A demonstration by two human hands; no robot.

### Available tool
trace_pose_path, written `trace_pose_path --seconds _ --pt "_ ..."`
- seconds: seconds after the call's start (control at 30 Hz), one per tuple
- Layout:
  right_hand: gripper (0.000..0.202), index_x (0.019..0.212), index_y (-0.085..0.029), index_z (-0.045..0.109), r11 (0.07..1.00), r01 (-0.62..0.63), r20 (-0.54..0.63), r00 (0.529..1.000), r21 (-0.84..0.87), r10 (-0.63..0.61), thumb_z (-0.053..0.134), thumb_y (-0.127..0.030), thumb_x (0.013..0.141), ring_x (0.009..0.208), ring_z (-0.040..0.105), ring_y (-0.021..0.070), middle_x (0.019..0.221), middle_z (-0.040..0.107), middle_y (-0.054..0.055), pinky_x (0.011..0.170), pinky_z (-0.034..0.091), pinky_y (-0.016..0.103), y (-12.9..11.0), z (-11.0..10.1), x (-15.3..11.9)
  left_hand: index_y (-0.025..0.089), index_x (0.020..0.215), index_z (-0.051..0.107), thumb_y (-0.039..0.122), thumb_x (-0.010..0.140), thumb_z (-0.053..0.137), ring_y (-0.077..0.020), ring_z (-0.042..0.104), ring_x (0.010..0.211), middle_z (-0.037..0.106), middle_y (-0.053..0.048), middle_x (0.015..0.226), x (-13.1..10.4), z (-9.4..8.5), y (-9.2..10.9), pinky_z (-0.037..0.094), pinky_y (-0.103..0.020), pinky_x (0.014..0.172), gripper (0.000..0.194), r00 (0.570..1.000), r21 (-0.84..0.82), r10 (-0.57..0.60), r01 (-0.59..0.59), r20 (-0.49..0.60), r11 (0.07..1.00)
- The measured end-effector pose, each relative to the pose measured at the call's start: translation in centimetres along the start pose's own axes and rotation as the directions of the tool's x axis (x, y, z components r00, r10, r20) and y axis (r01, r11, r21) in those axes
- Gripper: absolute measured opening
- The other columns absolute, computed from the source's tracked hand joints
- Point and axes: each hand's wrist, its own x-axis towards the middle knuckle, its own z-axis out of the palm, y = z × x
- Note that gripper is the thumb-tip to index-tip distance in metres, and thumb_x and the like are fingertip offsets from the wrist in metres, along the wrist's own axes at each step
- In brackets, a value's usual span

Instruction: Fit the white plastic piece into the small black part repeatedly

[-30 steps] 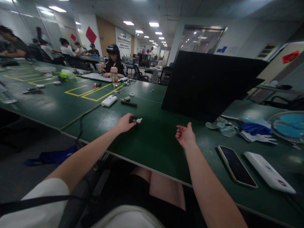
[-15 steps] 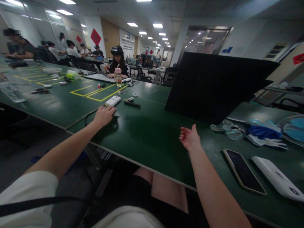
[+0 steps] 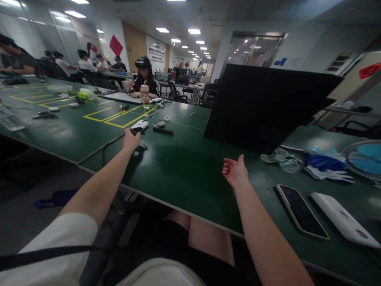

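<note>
My left hand (image 3: 131, 141) is closed around a small black object (image 3: 138, 130) whose kind I cannot make out. Just behind it lies a white power-bank-like device (image 3: 140, 126). Near the same hand, a small clear piece (image 3: 143, 143) rests on the green table (image 3: 178, 167), and a black bar-shaped item (image 3: 163, 130) lies to the right. My right hand (image 3: 235, 172) is above the table's front part, thumb raised and fingers loosely bent, with nothing in it.
A large black panel (image 3: 268, 107) stands at the right. Near it lie clear plastic pieces (image 3: 282, 159), blue and white gloves (image 3: 327, 166), a fan (image 3: 364, 159), a phone (image 3: 302, 210) and a white device (image 3: 343, 218). A person (image 3: 145, 79) sits across the table behind a bottle (image 3: 145, 96).
My left hand, earlier lowered palm-down by the white device, now grips the black object, which shows above the fingers. My right hand keeps nearly the same pose. The view has shifted slightly.
</note>
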Motion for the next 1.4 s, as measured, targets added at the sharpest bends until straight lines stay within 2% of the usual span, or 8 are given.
trace_pose_path --seconds 0.57,0.63,0.77,0.93,1.03,1.17,1.27,1.4 --pt "0.067 0.093 -0.021 0.065 1.000 -0.003 -0.028 1.000 0.025 0.004 0.032 -0.080 0.093 0.048 0.050 0.0132 0.065 0.059 0.002 0.041 0.039 0.027 -0.2 0.4 -0.1 0.017 0.133 0.055 0.038 0.091 0.070 -0.0265 0.067 0.111 0.068 -0.013 0.125 -9.3 2.7 7.2 0.054 -0.041 0.095 0.049 0.892 -0.039 0.308 -0.313 0.332 0.949" --pt "0.067 0.094 -0.021 0.064 0.999 0.002 -0.041 0.999 0.052 0.000 0.032 -0.080 0.093 0.047 0.050 0.0129 0.064 0.058 0.001 0.041 0.039 0.027 -0.3 0.2 -0.1 0.020 0.135 0.051 0.039 0.090 0.071 -0.0263 0.071 0.106 0.072 -0.012 0.119 -12.2 5.3 9.4 0.054 -0.035 0.090 0.053 0.826 -0.091 0.380 -0.378 0.416 0.922" --pt "0.068 0.093 -0.022 0.062 0.992 0.027 -0.067 0.998 0.121 -0.019 0.026 -0.081 0.094 0.045 0.047 0.0123 0.061 0.054 -0.001 0.041 0.038 0.026 -0.8 0.0 -0.3 0.022 0.141 0.041 0.039 0.097 0.056 -0.0295 0.072 0.106 0.072 -0.014 0.119 -19.2 10.3 13.9 0.054 -0.038 0.088 0.049 0.514 -0.241 0.610 -0.611 0.603 0.754" --pt "0.074 0.087 -0.021 0.060 0.983 0.093 -0.106 0.991 0.160 -0.076 0.015 -0.078 0.096 0.043 0.040 0.0110 0.056 0.047 -0.002 0.040 0.032 0.025 -1.3 0.1 -0.5 0.021 0.138 0.043 0.045 0.096 0.056 -0.0314 0.070 0.107 0.071 -0.015 0.116 -23.5 12.4 16.2 0.054 -0.042 0.091 0.050 0.424 -0.328 0.687 -0.652 0.590 0.683" --pt "0.077 0.086 -0.021 0.062 0.987 0.145 -0.109 0.985 0.066 -0.137 0.013 -0.081 0.094 0.044 0.041 0.0118 0.058 0.049 -0.001 0.041 0.033 0.027 -1.2 0.1 -0.7 0.022 0.137 0.043 0.044 0.095 0.058 -0.0274 0.070 0.105 0.068 -0.013 0.118 -22.6 11.8 15.9 0.053 -0.041 0.094 0.050 0.459 -0.482 0.709 -0.524 0.535 0.702" --pt "0.075 0.090 -0.022 0.069 0.857 0.330 -0.048 0.924 -0.396 -0.378 0.028 -0.084 0.091 0.061 0.056 0.0169 0.075 0.063 0.006 0.052 0.043 0.031 -0.6 0.9 -2.0 0.022 0.136 0.042 0.042 0.100 0.052 -0.0194 0.065 0.108 0.063 -0.010 0.124 -19.1 10.7 14.7 0.050 -0.034 0.099 0.043 0.747 -0.725 0.590 -0.219 0.306 0.653" --pt "0.059 0.094 -0.023 0.074 0.392 0.523 0.315 0.818 -0.757 -0.482 0.051 -0.077 0.089 0.087 0.063 0.0251 0.096 0.070 0.010 0.072 0.049 0.038 0.7 2.6 -3.7 0.022 0.133 0.044 0.041 0.101 0.051 -0.0178 0.061 0.113 0.062 -0.008 0.126 -16.0 10.2 12.6 0.048 -0.032 0.101 0.038 0.890 -0.794 0.406 -0.088 0.209 0.602" --pt "0.046 0.114 -0.025 0.073 -0.100 0.716 0.704 0.634 -0.691 -0.320 0.066 -0.062 0.087 0.120 0.056 0.0319 0.128 0.067 0.010 0.096 0.046 0.046 2.8 5.6 -5.4 0.020 0.129 0.049 0.039 0.095 0.061 -0.0188 0.063 0.107 0.065 -0.009 0.121 -13.6 9.7 9.4 0.049 -0.034 0.098 0.040 0.907 -0.709 0.334 -0.058 0.258 0.703"
